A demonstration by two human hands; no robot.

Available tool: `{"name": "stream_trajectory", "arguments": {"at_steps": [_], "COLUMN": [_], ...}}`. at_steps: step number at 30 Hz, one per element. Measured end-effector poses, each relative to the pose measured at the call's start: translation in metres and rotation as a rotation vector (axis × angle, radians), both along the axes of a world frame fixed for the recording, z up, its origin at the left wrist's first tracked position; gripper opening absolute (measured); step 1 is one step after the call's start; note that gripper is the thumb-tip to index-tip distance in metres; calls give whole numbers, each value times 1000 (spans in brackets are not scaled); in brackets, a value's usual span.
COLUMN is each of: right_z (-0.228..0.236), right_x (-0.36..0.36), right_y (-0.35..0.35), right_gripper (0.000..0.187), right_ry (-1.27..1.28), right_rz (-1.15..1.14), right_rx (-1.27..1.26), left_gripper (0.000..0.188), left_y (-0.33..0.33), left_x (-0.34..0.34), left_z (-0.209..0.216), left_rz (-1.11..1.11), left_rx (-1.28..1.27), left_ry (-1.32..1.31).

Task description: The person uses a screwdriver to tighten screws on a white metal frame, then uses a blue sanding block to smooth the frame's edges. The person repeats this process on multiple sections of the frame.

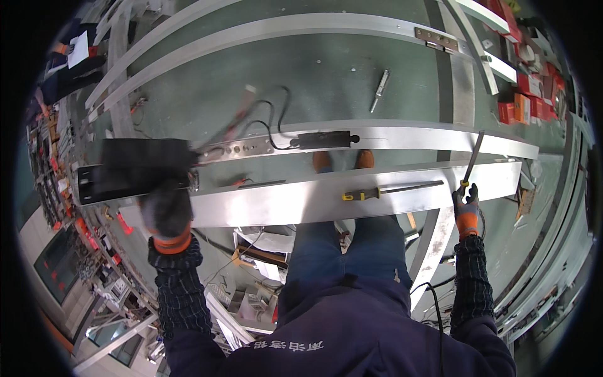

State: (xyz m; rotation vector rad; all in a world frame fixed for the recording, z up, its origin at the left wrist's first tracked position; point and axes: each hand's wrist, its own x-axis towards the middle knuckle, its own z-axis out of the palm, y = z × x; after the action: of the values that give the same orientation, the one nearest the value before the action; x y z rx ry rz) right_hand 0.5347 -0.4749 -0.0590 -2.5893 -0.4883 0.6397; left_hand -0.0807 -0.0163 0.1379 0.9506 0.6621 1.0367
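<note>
My right hand [466, 212], in a dark glove with an orange cuff, is closed round the handle of a file [474, 157]. The file's long grey blade points up across the right end of the wide metal profile. A second long-bladed tool [392, 191] with a yellow and black handle lies on that profile [264, 204]. At the left end, my gloved left hand [167, 212] is smeared by motion, its fingers unreadable. It is right against a blurred black box-like thing [146, 162], whose kind I cannot make out; whether I grip it is unclear.
A narrower metal profile [414, 136] beyond holds a black module [323, 139] with loose black cables. A silver tool [380, 90] lies farther off. Long curved-looking profiles [251, 31] cross the far side. Red boxes [534, 107] stand right; another person [72, 69] is far left.
</note>
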Motion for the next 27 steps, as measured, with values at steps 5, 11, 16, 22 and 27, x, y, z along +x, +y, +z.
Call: {"name": "stream_trajectory", "arguments": {"at_steps": [5,11,16,22,27], "right_z": [-13,-21,35,248,292], "right_x": [-1,19,10,-126,-196], "right_y": [12,1,-26,104,204], "right_gripper": [47,28,23,55,61], "right_ry": [10,88,130,575,1333], "right_rz": [105,137,150,451,163], "right_rx": [27,14,132,75,3], "left_gripper": [48,46,44,62,58], "left_y": [18,34,30,16,24], "left_x": [24,-28,38,122,138], "left_z": [105,107,-30,-155,-143], "left_rz": [226,374,593,456,181], "left_rx": [-49,65,178,240,162], "left_ry": [-274,-290,601,1282,1570]}}
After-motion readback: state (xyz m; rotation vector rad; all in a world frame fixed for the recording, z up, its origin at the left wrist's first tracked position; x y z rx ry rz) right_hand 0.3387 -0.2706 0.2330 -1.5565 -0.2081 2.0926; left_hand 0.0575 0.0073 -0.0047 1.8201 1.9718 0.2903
